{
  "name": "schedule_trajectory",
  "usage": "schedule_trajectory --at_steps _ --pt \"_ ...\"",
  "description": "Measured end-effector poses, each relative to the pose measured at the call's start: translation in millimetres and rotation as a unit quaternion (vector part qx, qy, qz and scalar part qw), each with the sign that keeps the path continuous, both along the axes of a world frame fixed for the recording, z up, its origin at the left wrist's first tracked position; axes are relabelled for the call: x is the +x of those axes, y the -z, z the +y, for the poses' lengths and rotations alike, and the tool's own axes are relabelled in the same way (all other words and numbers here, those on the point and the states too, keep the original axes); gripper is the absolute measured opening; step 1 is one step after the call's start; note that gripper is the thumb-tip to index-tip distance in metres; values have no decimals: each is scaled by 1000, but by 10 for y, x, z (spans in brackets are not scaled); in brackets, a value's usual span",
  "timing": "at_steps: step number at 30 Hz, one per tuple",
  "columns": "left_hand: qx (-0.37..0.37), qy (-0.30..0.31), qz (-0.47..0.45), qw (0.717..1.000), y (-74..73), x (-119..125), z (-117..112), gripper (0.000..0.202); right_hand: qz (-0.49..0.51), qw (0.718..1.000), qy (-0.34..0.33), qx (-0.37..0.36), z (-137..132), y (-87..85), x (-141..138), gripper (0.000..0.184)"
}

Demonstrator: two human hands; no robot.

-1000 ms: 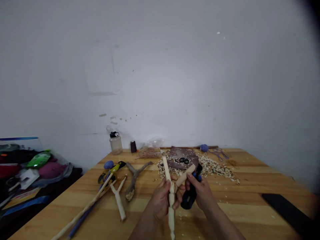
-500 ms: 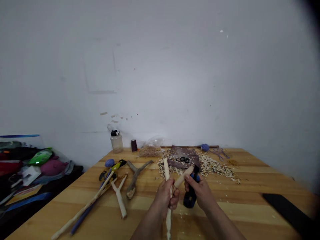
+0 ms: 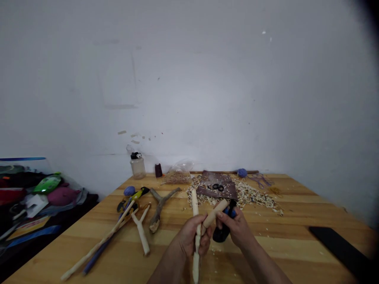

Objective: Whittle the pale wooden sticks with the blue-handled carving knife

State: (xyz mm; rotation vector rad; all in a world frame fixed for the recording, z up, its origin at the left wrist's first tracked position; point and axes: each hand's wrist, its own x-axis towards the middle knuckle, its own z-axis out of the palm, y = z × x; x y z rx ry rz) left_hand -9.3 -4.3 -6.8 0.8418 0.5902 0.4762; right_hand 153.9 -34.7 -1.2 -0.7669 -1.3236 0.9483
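Observation:
My left hand (image 3: 191, 236) grips a peeled pale wooden forked stick (image 3: 196, 256) near its fork, with one arm rising above my fingers and the stem pointing down toward me. The stick's thicker arm (image 3: 214, 214) angles up and right, its end close to my right hand (image 3: 237, 228). That hand is closed around a black-and-blue tool (image 3: 223, 228); its blade or working end is hidden by my fingers, so I cannot tell what kind it is.
Wood shavings (image 3: 254, 201) surround a brown leather piece (image 3: 219, 188) holding black scissors. Peeled sticks (image 3: 141, 232) and a raw forked branch (image 3: 158, 209) lie left on the wooden table (image 3: 260, 240). A water bottle (image 3: 137, 166) stands behind; a black strip (image 3: 337, 248) lies right.
My hands have drawn closer together. The forked stick has turned so its thicker arm sits lower, and the black-and-blue tool has tilted, its lower end now nearer my left hand.

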Motion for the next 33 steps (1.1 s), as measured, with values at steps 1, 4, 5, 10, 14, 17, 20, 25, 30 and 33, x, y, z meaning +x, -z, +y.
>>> schedule_trajectory --at_steps 1,4,5,10,14,17,20,25,30,33 --pt "6 26 -40 999 -10 -6 -21 47 16 1000 -9 -1 5 10 8 25" --pt "25 101 -155 982 -52 -13 -87 31 57 997 -42 -6 24 31 23 26" --pt "31 120 -183 975 -64 -14 -107 23 71 996 -49 -9 29 33 24 27" --pt "80 122 -240 960 -82 8 -194 23 125 990 -60 -32 48 30 14 26" --pt "110 98 -227 963 -82 44 -241 38 166 982 -70 -54 50 17 -7 26" --pt "99 65 -180 976 -80 78 -249 39 198 975 -82 -65 44 -18 -16 30" --pt "87 -7 -111 990 -70 127 -248 34 186 978 -66 -68 44 -65 -12 35" --pt "117 -104 -24 987 -81 204 -253 40 128 988 18 -84 60 -94 -10 42" --pt "156 -201 41 966 -81 248 -220 36 68 990 91 -83 49 -92 -44 46" --pt "197 -273 114 935 -23 285 -151 31 41 987 128 -83 35 -98 -81 46"
